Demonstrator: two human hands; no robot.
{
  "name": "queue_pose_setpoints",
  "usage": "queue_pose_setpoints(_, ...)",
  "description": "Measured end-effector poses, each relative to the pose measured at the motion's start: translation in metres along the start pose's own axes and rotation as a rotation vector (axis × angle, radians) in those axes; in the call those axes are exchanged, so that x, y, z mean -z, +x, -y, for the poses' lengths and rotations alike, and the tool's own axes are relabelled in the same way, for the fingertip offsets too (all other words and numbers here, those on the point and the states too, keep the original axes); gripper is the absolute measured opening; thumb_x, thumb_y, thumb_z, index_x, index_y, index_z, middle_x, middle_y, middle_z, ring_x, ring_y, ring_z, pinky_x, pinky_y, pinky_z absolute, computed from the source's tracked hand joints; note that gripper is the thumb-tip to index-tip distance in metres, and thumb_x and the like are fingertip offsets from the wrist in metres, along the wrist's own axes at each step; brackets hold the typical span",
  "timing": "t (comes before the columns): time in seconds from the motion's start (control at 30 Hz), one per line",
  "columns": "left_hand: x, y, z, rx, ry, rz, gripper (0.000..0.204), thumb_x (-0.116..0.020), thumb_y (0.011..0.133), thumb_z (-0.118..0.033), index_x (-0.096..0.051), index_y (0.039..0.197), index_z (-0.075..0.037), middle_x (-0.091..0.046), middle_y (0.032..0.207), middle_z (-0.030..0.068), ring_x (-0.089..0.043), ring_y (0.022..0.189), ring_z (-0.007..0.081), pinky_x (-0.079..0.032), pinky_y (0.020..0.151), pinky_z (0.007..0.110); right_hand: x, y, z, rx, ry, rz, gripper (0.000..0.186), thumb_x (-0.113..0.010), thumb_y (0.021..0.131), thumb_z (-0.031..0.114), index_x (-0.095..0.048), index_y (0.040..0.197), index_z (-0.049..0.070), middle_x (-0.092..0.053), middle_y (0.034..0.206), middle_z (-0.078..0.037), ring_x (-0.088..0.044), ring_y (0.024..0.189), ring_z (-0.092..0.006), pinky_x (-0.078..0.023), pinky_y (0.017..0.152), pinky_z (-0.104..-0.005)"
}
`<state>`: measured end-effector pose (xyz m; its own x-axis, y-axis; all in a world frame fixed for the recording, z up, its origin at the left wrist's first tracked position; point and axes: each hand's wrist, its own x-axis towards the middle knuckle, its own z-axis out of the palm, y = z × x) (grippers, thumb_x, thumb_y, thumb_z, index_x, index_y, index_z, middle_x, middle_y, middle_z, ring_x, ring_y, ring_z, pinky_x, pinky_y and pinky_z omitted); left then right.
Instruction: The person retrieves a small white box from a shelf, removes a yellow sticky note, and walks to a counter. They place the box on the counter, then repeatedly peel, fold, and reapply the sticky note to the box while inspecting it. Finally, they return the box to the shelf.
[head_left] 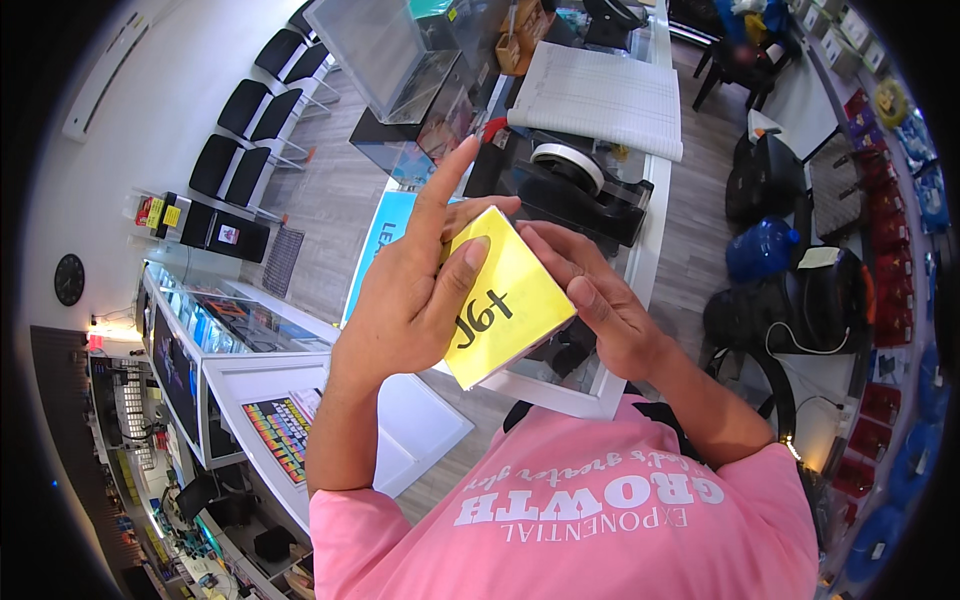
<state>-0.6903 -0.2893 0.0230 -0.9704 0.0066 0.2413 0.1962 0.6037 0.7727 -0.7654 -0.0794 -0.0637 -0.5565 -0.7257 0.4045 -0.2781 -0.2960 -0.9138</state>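
Note:
Between my two hands is a yellow square card point(530, 300) with black handwriting, tilted over the counter. My left hand point(405, 290) grips its left side with the thumb pressed flat on the face and the index finger stretched out past the far edge. On the other side my right hand point(610, 315) closes round the card's right edge, thumb along the near right side, other fingers partly behind it. The card's underside is hidden. Just beyond it on the counter sits a black tape dispenser point(610, 205) with a white roll.
A ruled paper pad point(600, 95) and a clear-lidded box point(400, 130) lie on the white-edged glass counter point(600, 400). A blue sheet point(375, 240) lies left. Black chairs point(240, 110) line the wall. Bags and a blue water jug point(760, 250) stand right.

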Motion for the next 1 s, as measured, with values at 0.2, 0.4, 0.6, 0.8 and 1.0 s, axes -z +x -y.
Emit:
queue_pose_setpoints(0.2,0.001,-0.001,0.001,0.009,0.006,0.001,0.065,-0.048,0.103,-0.017,-0.022,0.162,-0.011,-0.070,0.125,0.0191,-0.072,0.105,0.0372,-0.054,0.090,0.041,0.009,0.023,0.010,0.062,0.105,-0.017,0.054,-0.032,0.112,0.040,-0.058,0.146,0.007,-0.039,0.155,-0.010,-0.044,0.129,-0.0242,-0.034,0.114,-0.0361)
queue_pose_setpoints(0.4,0.001,-0.002,-0.001,0.014,0.006,-0.005,0.066,-0.048,0.101,-0.013,-0.022,0.162,-0.011,-0.069,0.126,0.0220,-0.070,0.105,0.0418,-0.052,0.093,0.043,0.025,0.040,0.002,0.059,-0.137,-0.005,0.052,-0.036,0.111,0.038,-0.060,0.144,0.007,-0.043,0.152,-0.009,-0.045,0.121,-0.0230,-0.035,0.112,-0.0365)
queue_pose_setpoints(0.6,0.002,-0.003,-0.007,0.054,0.055,-0.008,0.065,-0.046,0.100,-0.011,-0.025,0.161,-0.012,-0.069,0.127,0.0208,-0.072,0.102,0.0379,-0.052,0.090,0.042,0.016,0.029,-0.011,-0.024,-0.066,0.011,0.054,-0.036,0.111,0.038,-0.056,0.146,0.002,-0.043,0.153,-0.008,-0.043,0.127,-0.0219,-0.032,0.114,-0.0361)
queue_pose_setpoints(0.8,0.000,-0.002,-0.002,0.083,-0.057,0.013,0.059,-0.045,0.101,-0.010,-0.034,0.159,-0.013,-0.070,0.127,0.0168,-0.072,0.095,0.0272,-0.053,0.086,0.034,0.016,-0.001,0.020,0.115,0.058,0.007,0.059,-0.037,0.111,0.045,-0.051,0.149,0.002,-0.049,0.144,-0.016,-0.051,0.127,-0.0240,-0.036,0.113,-0.0355)
queue_pose_setpoints(1.0,-0.004,-0.001,-0.005,0.067,-0.047,-0.019,0.055,-0.044,0.104,-0.012,-0.035,0.158,-0.012,-0.070,0.128,0.0142,-0.071,0.096,0.0196,-0.052,0.085,0.031,-0.005,-0.035,0.001,0.155,0.123,-0.240,0.052,-0.044,0.110,0.037,-0.053,0.148,0.002,-0.051,0.141,-0.015,-0.050,0.126,-0.0246,-0.041,0.102,-0.0371)
